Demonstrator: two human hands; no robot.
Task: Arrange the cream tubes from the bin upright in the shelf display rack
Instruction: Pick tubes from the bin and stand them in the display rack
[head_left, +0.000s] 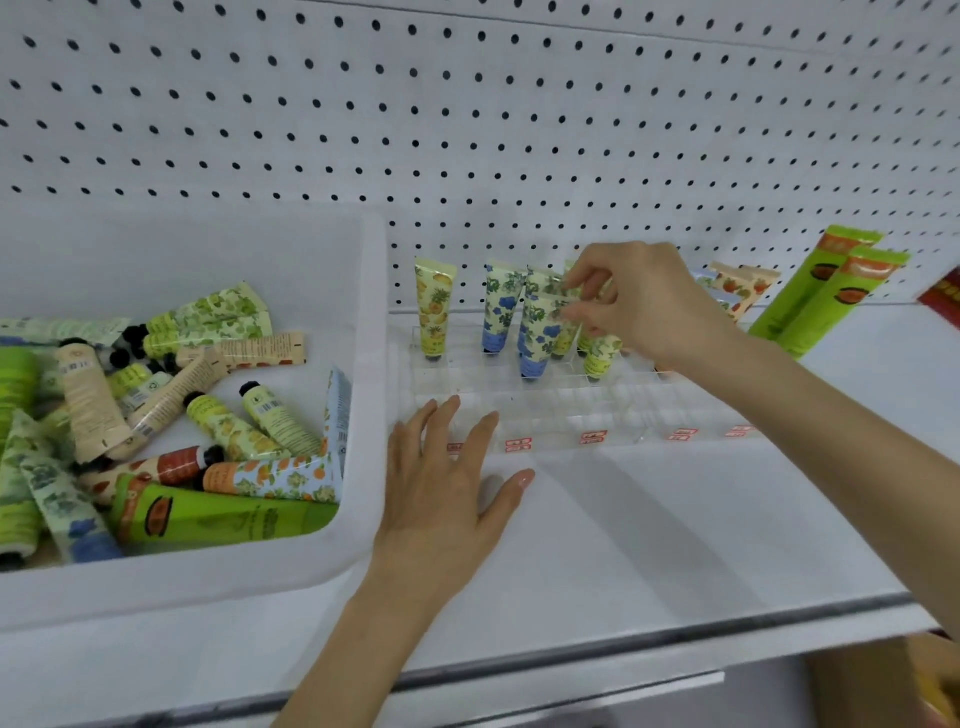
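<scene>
Left hand (441, 488) is lying palm down with its fingers straight and spread, the thumb on the white shelf (649, 545) and the fingertips reaching over the front left corner of the clear rack (571, 410). It is holding nothing. Right hand (644, 301) is reaching in from the right, over the back rows of the rack. Its thumb and forefinger are pinching the flat crimped top of a blue-flower tube (537, 338).

This tube is standing cap down in the rack, in the second row from the back, and is leaning slightly. A second blue tube (500, 309) is standing just behind it to the left. A pineapple tube (434, 312) is standing upright in the back row, further left and apart from the others. A small leaf-print tube (602, 356) is standing below the right hand. Other tubes behind the fingers are partly hidden. Red labels (594, 436) are running along the front edge of the rack.

The white bin (363, 312) is sitting on the shelf just left of the rack. Many tubes are lying loose in it, among them a large green tube (223, 517) and an orange-print tube (270, 478). Two tall green tubes (826, 296) are leaning against the pegboard (467, 130) to the right of the rack, with strawberry tubes (743, 288) between them and the right hand.
</scene>
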